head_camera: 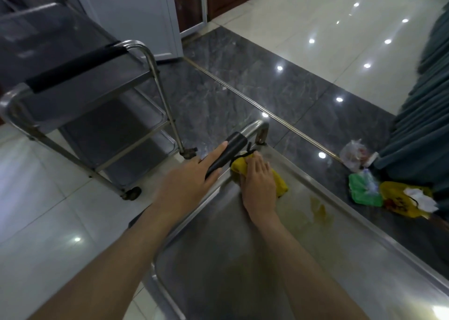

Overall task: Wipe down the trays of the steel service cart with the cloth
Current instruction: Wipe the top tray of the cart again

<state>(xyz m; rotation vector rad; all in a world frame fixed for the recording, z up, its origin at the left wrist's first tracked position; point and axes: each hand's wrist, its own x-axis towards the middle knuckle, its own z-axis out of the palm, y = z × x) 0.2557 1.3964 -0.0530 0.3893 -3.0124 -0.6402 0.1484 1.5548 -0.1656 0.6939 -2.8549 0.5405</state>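
Note:
The steel top tray (243, 259) of the service cart fills the lower middle of the head view. My right hand (258, 186) presses a yellow cloth (279, 182) flat onto the tray near its far left corner. My left hand (188, 178) wraps the cart's black-padded handle (227, 153) at the tray's far end, index finger stretched along it. A brownish-yellow stain (318, 209) lies on the tray just right of the cloth.
A second steel cart (92, 105) with a black handle stands at the left on the tiled floor. Plastic bags and rubbish (388, 195) lie on the dark floor at the right, beside a grey-green pleated cloth (425, 115).

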